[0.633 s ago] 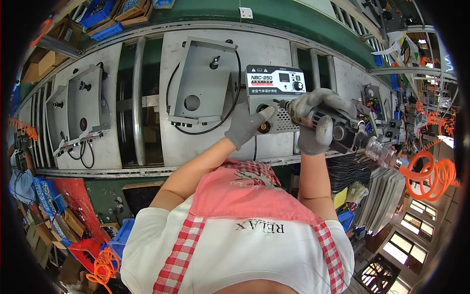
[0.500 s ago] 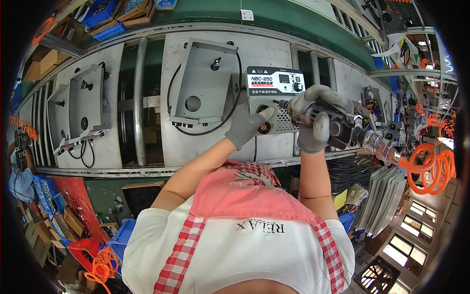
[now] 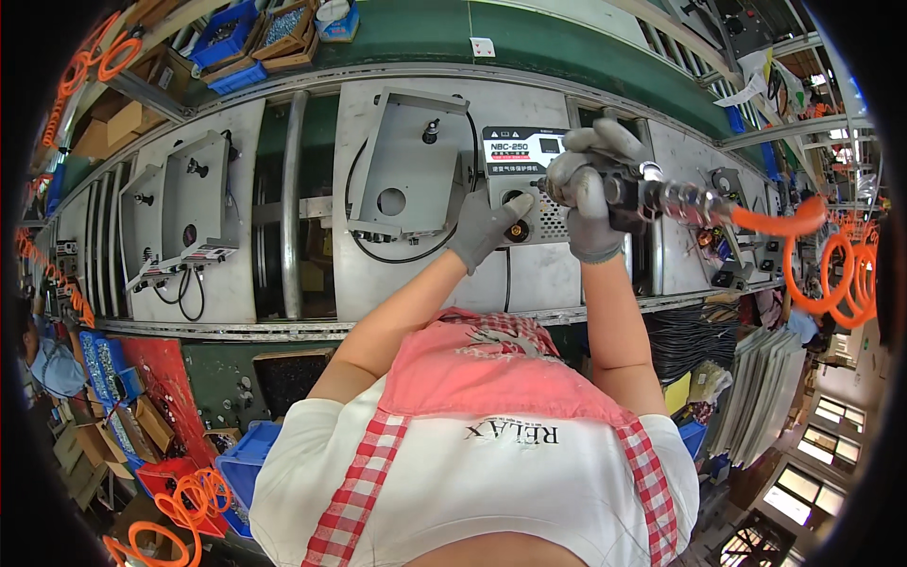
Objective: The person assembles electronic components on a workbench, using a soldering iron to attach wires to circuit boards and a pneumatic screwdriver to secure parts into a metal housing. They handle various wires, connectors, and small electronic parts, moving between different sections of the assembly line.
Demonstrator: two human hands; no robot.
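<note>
A grey metal machine casing with a black-and-white control panel (image 3: 501, 159) stands in front of me on the work line. My left hand (image 3: 480, 231), in a grey glove, grips the left edge of the casing's front panel (image 3: 551, 225), thumb across its face. Beside that thumb sits a black round socket (image 3: 517, 231) with a brass centre. My gloved right hand (image 3: 590, 213) is wrapped round an air screwdriver (image 3: 624, 192), whose tip points left at the panel just below the display. The tip's exact contact is hidden by fingers. An orange coiled hose (image 3: 831, 250) runs from the tool.
Left of the machine lies an open grey casing (image 3: 406, 151) with a black cable looped round it. Another casing (image 3: 198, 189) lies farther left. Metal rollers (image 3: 292, 208) separate the boards. Blue parts bins (image 3: 222, 33) stand at the back; a black cable bundle (image 3: 694, 340) hangs at right.
The whole view has shifted slightly. My right hand has turned the screwdriver, so its rear end and hose now point more toward me. My left hand keeps its hold on the panel.
</note>
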